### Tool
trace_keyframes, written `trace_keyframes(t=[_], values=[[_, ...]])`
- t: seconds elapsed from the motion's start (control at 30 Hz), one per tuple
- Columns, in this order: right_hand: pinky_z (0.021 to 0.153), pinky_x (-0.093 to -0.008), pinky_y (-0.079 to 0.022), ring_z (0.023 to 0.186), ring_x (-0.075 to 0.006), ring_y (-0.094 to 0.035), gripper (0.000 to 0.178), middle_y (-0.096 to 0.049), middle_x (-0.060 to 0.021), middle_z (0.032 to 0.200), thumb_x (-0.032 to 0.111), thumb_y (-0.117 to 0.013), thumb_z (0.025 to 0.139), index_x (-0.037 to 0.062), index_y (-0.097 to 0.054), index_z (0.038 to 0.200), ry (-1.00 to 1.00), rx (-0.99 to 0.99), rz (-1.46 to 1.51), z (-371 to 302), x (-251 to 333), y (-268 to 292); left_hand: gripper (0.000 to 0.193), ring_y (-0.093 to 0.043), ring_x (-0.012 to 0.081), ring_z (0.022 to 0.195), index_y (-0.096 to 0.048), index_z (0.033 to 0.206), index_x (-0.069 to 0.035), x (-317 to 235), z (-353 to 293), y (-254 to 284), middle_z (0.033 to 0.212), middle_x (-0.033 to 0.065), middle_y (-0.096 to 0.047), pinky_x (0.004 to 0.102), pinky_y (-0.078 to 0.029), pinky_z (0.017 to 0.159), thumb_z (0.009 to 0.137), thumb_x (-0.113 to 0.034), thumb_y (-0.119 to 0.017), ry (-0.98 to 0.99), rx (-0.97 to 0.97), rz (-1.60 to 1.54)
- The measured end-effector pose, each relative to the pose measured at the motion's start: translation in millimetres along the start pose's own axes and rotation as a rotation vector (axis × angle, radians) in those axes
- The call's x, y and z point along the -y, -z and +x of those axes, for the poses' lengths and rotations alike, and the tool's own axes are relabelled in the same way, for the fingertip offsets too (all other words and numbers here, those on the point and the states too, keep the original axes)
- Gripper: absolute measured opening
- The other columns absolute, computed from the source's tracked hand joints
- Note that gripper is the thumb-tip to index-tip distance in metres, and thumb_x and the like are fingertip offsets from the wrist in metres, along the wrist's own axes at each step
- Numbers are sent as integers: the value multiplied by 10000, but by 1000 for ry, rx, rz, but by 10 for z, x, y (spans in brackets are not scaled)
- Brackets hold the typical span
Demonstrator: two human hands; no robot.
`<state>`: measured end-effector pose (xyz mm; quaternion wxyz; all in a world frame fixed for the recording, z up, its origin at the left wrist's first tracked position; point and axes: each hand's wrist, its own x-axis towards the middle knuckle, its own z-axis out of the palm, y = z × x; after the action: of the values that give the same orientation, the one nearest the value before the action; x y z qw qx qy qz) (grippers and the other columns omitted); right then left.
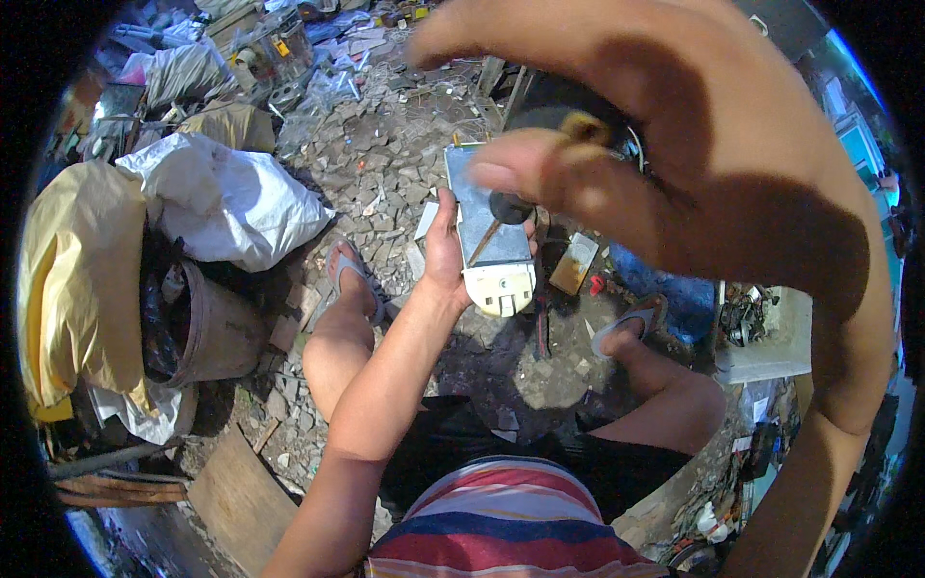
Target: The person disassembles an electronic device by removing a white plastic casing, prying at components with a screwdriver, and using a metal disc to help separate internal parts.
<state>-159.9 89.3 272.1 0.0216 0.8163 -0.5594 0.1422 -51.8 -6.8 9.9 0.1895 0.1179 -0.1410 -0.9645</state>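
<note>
My left hand (445, 252) holds a flat oblong device from its left side, the thumb along its edge. The device has a silver-grey metal face (475, 197) and a rounded cream plastic end (499, 289) with small slots, turned toward me. My right hand (694, 183) looms large and slightly blurred near the camera, its index finger stretched away from the thumb. Behind that thumb is a screwdriver (485, 241) with a thin shaft and dark round collar. Its shaft slants down over the metal face; whether the tip touches is unclear. The hand's other fingers are hidden, but it appears to grip the handle.
A white sack (226, 197), a yellowish sack (82, 279) and a bucket (217, 323) stand at left. Broken rubble (385, 144) covers the ground. A small yellowed case (575, 265) lies right of the device. A pale bin (766, 356) of scrap stands farther right.
</note>
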Motion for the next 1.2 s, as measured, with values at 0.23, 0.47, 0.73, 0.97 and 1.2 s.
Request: trace_keyframes(t=[0.23,0.47,0.73,0.97,1.2], values=[[654,-289,-478,733,-222,-603,420,-601,-120,887,193,-755,678,44,-613,1044,-7,-13,17,-40,5,12,829,-645,356,859,-463,1256,-27,39,52,26,1016,215,-627,460,-535,774,840,-729,-317,-28,-49,9],[657,-292,-479,729,-229,-602,393,-599,-119,880,160,-745,684,44,-618,1037,-16,-13,40,-63,-5,-5,829,-646,346,840,-464,1257,-37,-18,18,60,994,210,-627,449,-539,756,842,-734,-291,-21,10,-14],[660,-295,-480,724,-237,-601,366,-597,-119,872,121,-735,690,45,-623,1030,-31,-17,39,-132,25,41,844,-635,330,851,-486,1216,-1,22,56,58,1011,189,-615,445,-531,761,847,-731,-278,4,7,64],[729,-295,-466,849,-238,-586,363,-550,-127,967,-8,-690,603,38,-653,961,100,-85,-168,-353,-67,33,868,-632,336,859,-489,1203,7,-85,17,206,1024,181,-616,450,-530,763,830,-751,-291,0,11,52],[719,-293,-506,782,-186,-618,393,-615,-80,920,101,-716,748,17,-543,1091,-868,-788,681,-1419,-540,-871,853,-631,292,943,-476,1248,-22,-78,70,171,1048,176,-626,428,-513,831,856,-737,-224,-70,-38,173]])
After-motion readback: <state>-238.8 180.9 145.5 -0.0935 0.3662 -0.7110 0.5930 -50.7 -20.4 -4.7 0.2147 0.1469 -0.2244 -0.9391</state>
